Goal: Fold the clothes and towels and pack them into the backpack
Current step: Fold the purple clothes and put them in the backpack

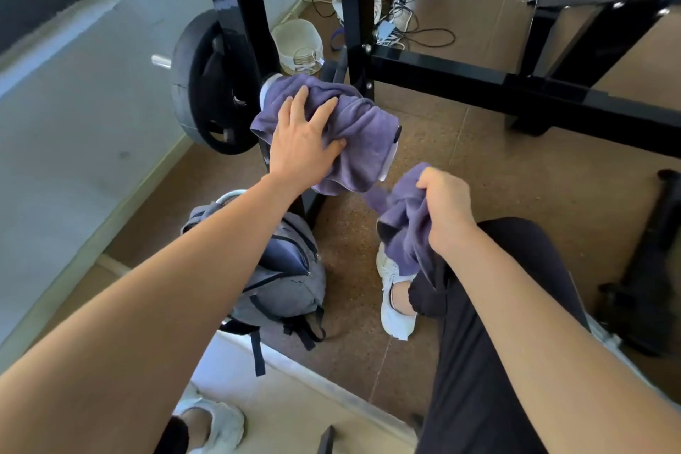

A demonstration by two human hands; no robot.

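Left hand (302, 144) spread, clutching purple towel (353, 136) draped over rack; right hand (444, 203) fisted on another purple cloth (401, 228). Risk: towel snags rack, drops beside backpack (283, 284).

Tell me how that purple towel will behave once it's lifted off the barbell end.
Probably floppy: the purple towel drapes in folds over the barbell end and sags between the left hand and the right hand. Likely light, since a loose fist holds one end. It looks plush, so it's unlikely to slip.

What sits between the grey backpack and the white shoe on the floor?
In the head view, only bare brown floor separates the backpack from the white shoe.
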